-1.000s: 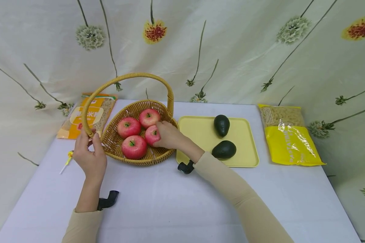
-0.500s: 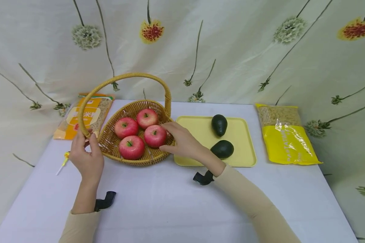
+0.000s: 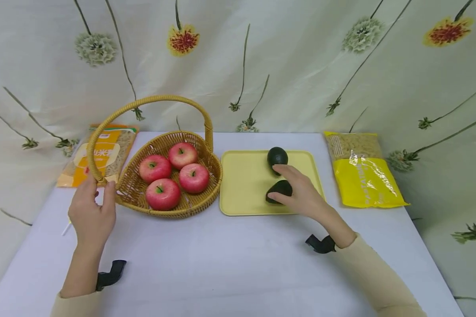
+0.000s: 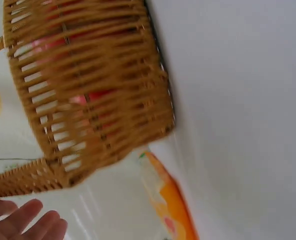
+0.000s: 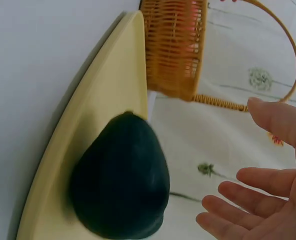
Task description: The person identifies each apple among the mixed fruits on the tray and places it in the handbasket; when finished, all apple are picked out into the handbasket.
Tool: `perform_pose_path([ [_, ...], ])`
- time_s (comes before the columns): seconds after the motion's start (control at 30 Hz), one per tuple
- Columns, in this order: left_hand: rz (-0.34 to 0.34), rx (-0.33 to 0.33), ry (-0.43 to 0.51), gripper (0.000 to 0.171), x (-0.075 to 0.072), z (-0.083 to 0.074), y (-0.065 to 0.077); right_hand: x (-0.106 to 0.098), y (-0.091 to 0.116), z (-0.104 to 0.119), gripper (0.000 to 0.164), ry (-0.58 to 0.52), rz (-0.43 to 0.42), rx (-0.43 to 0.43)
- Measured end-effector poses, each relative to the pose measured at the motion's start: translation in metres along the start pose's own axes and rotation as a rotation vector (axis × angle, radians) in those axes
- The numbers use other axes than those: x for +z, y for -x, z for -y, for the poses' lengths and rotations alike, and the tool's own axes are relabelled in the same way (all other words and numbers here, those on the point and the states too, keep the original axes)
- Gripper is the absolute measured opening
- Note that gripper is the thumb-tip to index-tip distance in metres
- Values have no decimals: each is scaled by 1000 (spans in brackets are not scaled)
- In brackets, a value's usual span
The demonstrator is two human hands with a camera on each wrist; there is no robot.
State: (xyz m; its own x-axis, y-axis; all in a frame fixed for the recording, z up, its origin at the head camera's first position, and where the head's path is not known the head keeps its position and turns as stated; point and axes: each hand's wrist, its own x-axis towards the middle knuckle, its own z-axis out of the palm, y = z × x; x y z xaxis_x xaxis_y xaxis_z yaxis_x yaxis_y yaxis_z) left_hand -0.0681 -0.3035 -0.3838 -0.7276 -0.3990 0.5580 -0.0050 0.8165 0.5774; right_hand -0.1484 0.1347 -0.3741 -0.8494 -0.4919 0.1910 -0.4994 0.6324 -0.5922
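In the head view my left hand (image 3: pixel 93 211) holds the wicker basket's handle (image 3: pixel 94 165) near its left base, thumb and fingers on either side. Several red apples (image 3: pixel 163 194) sit inside the basket (image 3: pixel 182 213). My right hand (image 3: pixel 303 193) reaches over the yellow tray (image 3: pixel 242 185), thumb and fingers spread apart around the nearer avocado (image 3: pixel 279 190), partly covering it. In the right wrist view, a gap shows between the fingers and that avocado (image 5: pixel 123 180). Behind it on the tray lies another avocado (image 3: pixel 277 157), just past my fingertips.
A yellow pasta bag (image 3: pixel 366 180) lies right of the tray. An orange food packet (image 3: pixel 101 154) lies behind the left hand. The stick of a lollipop (image 3: pixel 66 229) shows beside the left hand. A floral cloth (image 3: pixel 222 66) hangs behind the table.
My right hand has let go of an apple in the basket and moved right, over the tray's nearer avocado. My left hand stays at the basket handle. The head view has shifted slightly right.
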Motion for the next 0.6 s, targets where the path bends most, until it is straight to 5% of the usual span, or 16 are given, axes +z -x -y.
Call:
perform_pose_path([
  [0.23, 386, 119, -182, 86, -22, 21, -11, -32, 21, -38, 81, 197, -57, 85],
  [0.37, 505, 156, -232, 90, -30, 26, -13, -47, 32, -53, 87, 249, -61, 114],
  [0.47, 489, 176, -268, 85, -36, 19, -6, -56, 38, -57, 88, 244, -76, 132],
  [0.6, 372, 229, -297, 71, -44, -2, 7, -63, 41, -62, 87, 232, -109, 129],
])
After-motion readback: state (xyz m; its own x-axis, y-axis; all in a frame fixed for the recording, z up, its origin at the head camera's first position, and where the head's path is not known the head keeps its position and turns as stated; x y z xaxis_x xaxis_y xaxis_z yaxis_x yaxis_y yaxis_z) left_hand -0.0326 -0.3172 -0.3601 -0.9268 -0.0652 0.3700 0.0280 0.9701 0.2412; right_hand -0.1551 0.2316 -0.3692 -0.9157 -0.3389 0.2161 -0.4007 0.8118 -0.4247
